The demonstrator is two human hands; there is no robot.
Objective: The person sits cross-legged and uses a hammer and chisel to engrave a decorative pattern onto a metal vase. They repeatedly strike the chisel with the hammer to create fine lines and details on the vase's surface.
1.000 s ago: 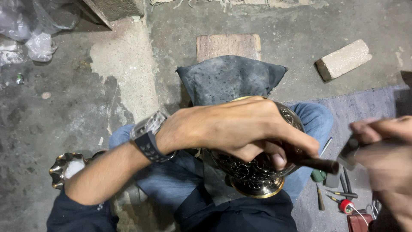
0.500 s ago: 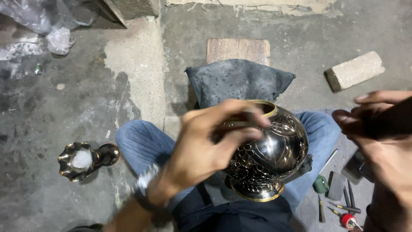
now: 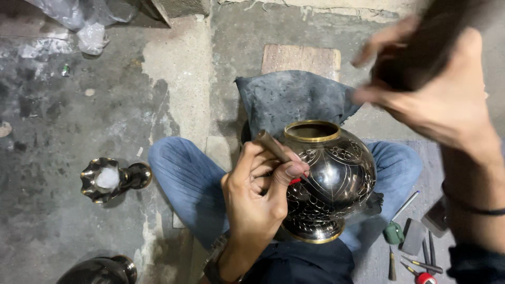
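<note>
A round black metal vase [image 3: 336,173] with a gold rim and engraved patterns rests on my lap, its mouth facing up. My left hand [image 3: 255,194] is shut on a thin brown engraving rod [image 3: 273,147] and presses its tip against the vase's left side. Up at the right, my right hand [image 3: 447,102] is raised and motion-blurred. It grips a dark, blurred object [image 3: 421,47] whose kind I cannot tell.
A grey cushion [image 3: 294,97] and a wooden block [image 3: 300,58] lie beyond the vase. A small fluted vase [image 3: 113,179] lies on the concrete floor at left, with another dark vessel [image 3: 100,271] at bottom left. Several hand tools [image 3: 415,247] lie at right, and plastic bags [image 3: 79,21] at top left.
My left hand came off the top of the vase and now holds the rod against its side. My right hand rose from beside the vase to the upper right.
</note>
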